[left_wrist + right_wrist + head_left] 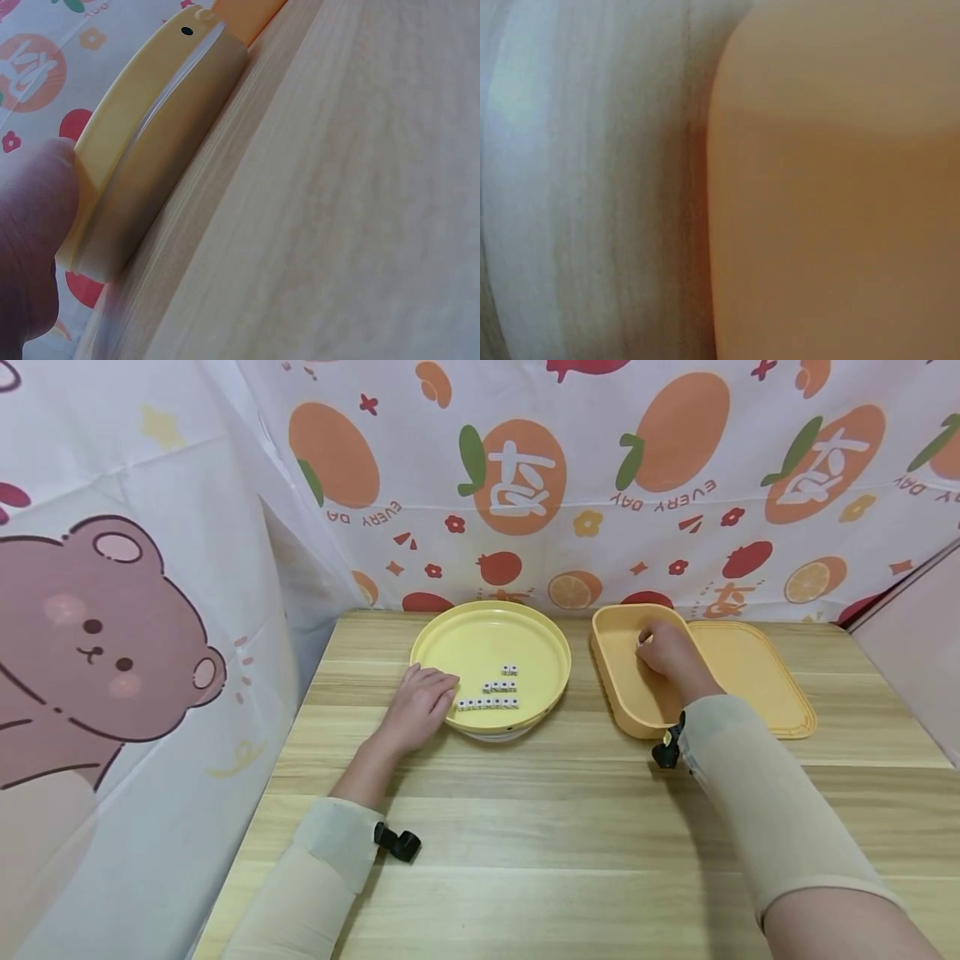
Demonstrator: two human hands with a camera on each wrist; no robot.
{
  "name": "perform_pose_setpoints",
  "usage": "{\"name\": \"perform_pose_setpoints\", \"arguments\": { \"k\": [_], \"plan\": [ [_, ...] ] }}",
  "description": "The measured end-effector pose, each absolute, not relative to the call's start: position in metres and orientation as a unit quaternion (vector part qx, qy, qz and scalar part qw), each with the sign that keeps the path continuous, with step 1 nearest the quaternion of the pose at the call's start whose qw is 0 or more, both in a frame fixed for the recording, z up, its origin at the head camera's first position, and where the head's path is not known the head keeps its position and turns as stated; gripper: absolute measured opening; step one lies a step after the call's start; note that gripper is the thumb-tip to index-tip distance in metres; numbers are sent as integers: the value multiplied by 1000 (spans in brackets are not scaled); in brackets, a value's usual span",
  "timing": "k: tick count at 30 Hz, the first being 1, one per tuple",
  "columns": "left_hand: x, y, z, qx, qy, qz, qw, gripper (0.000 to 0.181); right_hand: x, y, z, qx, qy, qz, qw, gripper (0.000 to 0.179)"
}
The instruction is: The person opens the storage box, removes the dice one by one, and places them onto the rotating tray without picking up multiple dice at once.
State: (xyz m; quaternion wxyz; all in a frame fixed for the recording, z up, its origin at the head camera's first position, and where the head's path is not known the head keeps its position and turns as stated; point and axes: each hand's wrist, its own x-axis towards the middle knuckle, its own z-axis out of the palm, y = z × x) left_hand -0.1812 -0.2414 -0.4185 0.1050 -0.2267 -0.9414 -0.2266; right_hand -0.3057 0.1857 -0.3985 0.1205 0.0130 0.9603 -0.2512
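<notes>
A round yellow tray (487, 647) on a base holds small white cubes with dark dots (488, 703) in three rows, the longest nearest me. My left hand (417, 706) rests at its left front rim, fingers reaching over the edge; the left wrist view shows the thumb (41, 187) against the tray's side. Inside an orange rectangular box (617, 672), my right hand (667, 656) has its fingers curled, pinching a small white cube (641, 643) that is mostly hidden. The right wrist view shows only the box wall (832, 225) close up.
An orange lid (757, 681) lies flat right of the box, partly behind the right forearm. The wooden table (540, 843) meets a fruit-print curtain (600, 527) at the back and a bear-print sheet (150, 610) on the left.
</notes>
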Motion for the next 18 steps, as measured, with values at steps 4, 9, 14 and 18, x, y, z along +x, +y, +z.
{"name": "perform_pose_setpoints", "arguments": {
  "k": [4, 9, 14, 18],
  "plan": [
    [-181, -241, -418, -225, -942, -226, 102, 36, -304, 186, -400, -5, 967, -234, 104, 15],
    [-180, -241, -418, -222, -944, -226, 97, 37, -304, 186, -400, -11, 964, -239, 119, 20],
    [-182, -242, -420, -221, -944, -226, 99, 36, -304, 184, -399, -35, 959, -245, 140, 29],
    [-182, -243, -420, -222, -943, -225, 102, 36, -304, 181, -399, -54, 960, -233, 144, 32]
  ]
}}
